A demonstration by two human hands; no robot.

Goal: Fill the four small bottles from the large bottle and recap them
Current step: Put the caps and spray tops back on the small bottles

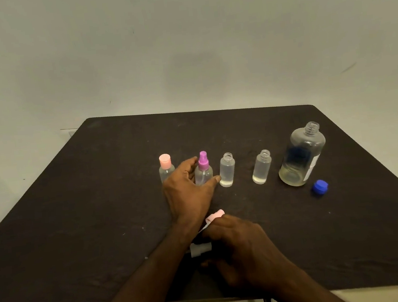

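Gripping the purple-capped spray bottle [203, 172], left hand [187, 191] has fingers and thumb curled round its body on the dark table [100, 211]. Right hand [238, 243] nearer the front edge, fingers curled over a pale pink spray cap [215, 216] with its dip tube; a white cap [200, 248] lies half under it. Pink-capped bottle [166, 170] stands just left of the held one. Two uncapped small bottles [226, 170] [262, 167] stand to the right, liquid low in each. Large bottle [302, 155] open, far right, partly full. Blue cap [320, 188] lies just in front of it.
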